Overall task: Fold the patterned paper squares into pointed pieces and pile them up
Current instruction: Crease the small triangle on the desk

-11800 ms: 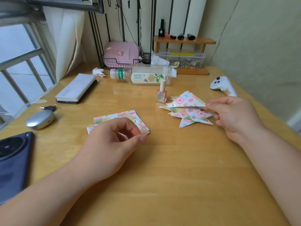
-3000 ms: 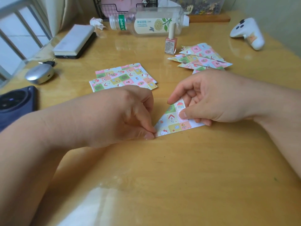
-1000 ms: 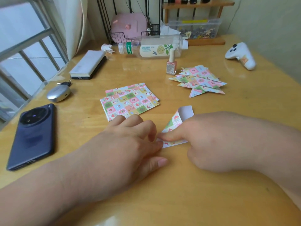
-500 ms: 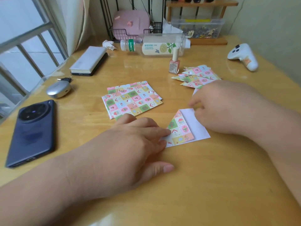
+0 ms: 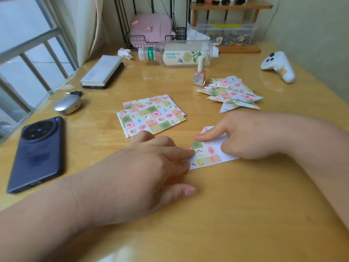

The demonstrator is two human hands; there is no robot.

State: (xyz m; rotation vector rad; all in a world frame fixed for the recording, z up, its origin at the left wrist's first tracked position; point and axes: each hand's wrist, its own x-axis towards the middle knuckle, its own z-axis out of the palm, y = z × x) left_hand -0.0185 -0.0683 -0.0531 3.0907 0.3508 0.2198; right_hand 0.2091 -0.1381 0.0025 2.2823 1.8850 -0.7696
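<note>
Glossy wooden table [image 5: 236,214], matt paper squares [image 5: 151,116]

Part-folded sheet [image 5: 205,156] lies flat nr front-centre of table [image 5: 226,205]. One corner is turned over into a patterned triangle w/ pastel checks (green, pink, blue, yellow; tiny houses & fruit), w/ plain white underside [image 5: 227,157] showing to its right. Left tip & right edge are covered. Unfolded squares [image 5: 151,116], same print, pattern up, sit in a loose stack behind & left of it, edges slightly offset, not touching it. Finished pointed pieces [image 5: 231,93] are long narrow triangles, heaped overlapping behind & right, tips sticking out left & right, well apart from the stack.
</note>
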